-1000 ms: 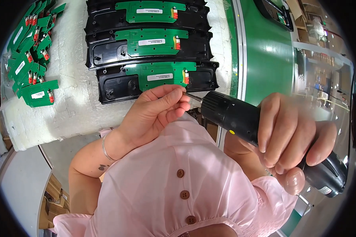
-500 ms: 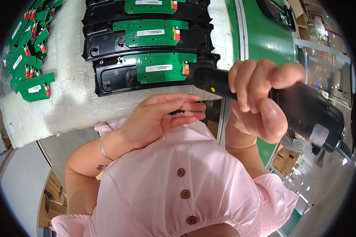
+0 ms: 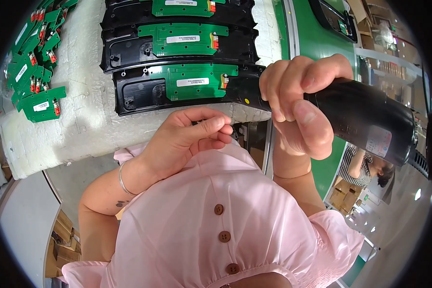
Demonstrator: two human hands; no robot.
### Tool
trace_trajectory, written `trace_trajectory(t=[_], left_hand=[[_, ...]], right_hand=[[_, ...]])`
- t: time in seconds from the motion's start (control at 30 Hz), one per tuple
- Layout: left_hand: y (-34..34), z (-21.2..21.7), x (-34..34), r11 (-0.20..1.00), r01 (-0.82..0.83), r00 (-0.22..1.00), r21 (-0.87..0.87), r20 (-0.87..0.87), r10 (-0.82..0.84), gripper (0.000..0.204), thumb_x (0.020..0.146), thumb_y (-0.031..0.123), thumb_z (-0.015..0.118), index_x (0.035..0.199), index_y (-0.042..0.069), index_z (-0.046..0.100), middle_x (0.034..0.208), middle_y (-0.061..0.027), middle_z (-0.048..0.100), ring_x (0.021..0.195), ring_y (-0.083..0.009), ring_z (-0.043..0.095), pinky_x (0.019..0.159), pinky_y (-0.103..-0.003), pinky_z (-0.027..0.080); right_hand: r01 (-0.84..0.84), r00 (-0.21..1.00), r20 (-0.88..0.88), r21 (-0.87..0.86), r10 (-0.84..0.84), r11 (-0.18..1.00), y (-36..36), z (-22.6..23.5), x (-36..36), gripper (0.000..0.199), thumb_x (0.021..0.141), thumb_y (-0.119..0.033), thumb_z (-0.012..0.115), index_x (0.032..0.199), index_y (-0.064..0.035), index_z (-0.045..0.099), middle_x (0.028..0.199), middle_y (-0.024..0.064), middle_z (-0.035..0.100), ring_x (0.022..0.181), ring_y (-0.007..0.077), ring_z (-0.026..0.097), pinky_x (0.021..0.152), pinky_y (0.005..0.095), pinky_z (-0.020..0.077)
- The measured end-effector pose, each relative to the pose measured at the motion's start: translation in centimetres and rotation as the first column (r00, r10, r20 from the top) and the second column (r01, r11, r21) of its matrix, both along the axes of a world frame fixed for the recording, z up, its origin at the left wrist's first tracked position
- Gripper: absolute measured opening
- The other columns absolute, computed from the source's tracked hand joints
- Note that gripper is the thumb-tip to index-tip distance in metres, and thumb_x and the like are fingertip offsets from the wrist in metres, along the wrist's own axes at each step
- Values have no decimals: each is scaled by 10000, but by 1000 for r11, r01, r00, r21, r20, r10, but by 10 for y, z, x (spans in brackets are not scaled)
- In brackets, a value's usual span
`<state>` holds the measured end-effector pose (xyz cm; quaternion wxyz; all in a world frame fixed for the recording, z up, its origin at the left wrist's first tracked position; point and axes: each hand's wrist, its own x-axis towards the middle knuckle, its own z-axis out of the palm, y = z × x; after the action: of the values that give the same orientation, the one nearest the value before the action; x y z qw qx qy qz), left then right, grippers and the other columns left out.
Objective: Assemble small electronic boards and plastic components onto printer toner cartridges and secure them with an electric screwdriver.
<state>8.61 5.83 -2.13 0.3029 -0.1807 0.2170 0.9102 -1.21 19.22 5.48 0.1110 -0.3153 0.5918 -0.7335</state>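
Observation:
My right hand is wrapped round a black electric screwdriver, held slantwise. Its narrow front end lies over the right part of the nearest black plastic panel, close to the green circuit board on that panel; the bit is hidden. Below the panel's front edge, my left hand is half closed, thumb tip against the fingers. The small black screws seen in that palm a moment ago are now hidden by the curled fingers.
Two more black panels with green boards lie behind the nearest one on a white foam surface. Loose circuit boards are heaped at the left. A green bench stands to the right, and a person in stripes is beyond.
My right hand has moved left with the screwdriver, whose front end now covers more of the panel. My left hand has curled its fingers over the screws.

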Motion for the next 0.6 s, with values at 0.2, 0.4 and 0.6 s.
trace_trajectory(t=[0.2, 0.4, 0.6], left_hand=[[3, -4, 3, 993, -78, 996, 93, 47, 74, 135, 852, 79, 558, 982, 41, 570, 877, -33, 598, 798, -101, 605, 741, -205, 510], [1, -4, 3, 975, -144, 989, 168, 45, 139, 129, 845, 96, 579, 960, 37, 577, 878, -38, 604, 796, -101, 589, 746, -209, 489], [1, -7, 3, 962, -186, 983, 198, 30, 183, 130, 862, 140, 569, 951, 47, 583, 854, -22, 609, 774, -82, 582, 715, -199, 491]], right_hand=[[-64, 998, -20, -90, 63, 994, 0, 0, -1, 281, 668, -65, 474, 944, -59, 423, 567, -17, 422, 471, 109, 406, 525, 278, 349], [-323, 942, -145, -148, 302, 935, 24, 45, 1, 286, 650, -46, 578, 896, -108, 445, 536, -75, 533, 462, 27, 528, 530, 156, 423], [-265, 963, -110, -205, 247, 942, 20, 41, 11, 251, 695, -59, 680, 831, -115, 477, 552, -49, 549, 467, 46, 541, 507, 156, 443]])
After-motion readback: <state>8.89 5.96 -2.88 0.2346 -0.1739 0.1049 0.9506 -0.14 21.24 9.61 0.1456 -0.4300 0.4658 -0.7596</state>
